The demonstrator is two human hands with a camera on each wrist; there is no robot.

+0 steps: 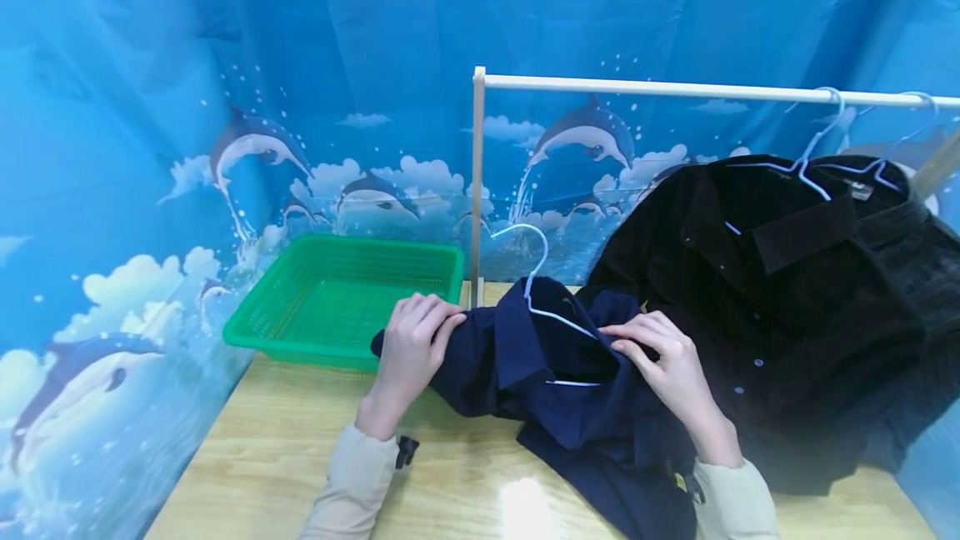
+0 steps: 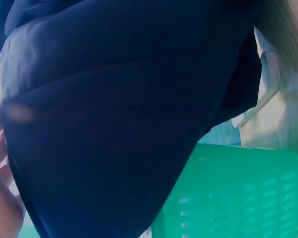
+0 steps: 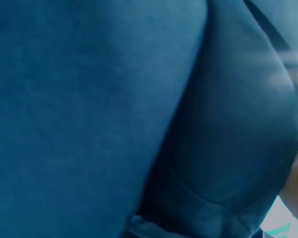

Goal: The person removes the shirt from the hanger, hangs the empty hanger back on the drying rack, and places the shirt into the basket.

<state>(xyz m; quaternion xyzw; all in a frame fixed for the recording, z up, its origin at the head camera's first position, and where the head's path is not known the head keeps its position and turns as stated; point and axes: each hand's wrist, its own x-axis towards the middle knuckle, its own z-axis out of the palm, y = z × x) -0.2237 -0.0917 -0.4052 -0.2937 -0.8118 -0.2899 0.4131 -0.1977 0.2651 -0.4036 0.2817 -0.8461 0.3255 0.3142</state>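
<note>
A navy blue collared shirt (image 1: 517, 357) is held up over the table's front part, with a light blue hanger (image 1: 542, 250) inside its neck and the hook sticking up out of the collar. My left hand (image 1: 418, 338) grips the shirt at its left shoulder. On the other side my right hand (image 1: 663, 354) pinches the cloth near the collar opening, beside the hanger's arm. Dark cloth fills most of the left wrist view, where the left fingers show only at the edge. Shirt fabric (image 3: 89, 119) covers nearly all of the right wrist view.
A green plastic basket (image 1: 345, 241) stands at the back left of the wooden table (image 1: 247, 448). Behind the shirt rises a rack with a pale rail (image 1: 645, 88) and upright post (image 1: 477, 182). Black garments (image 1: 795, 340) hang on hangers at the right.
</note>
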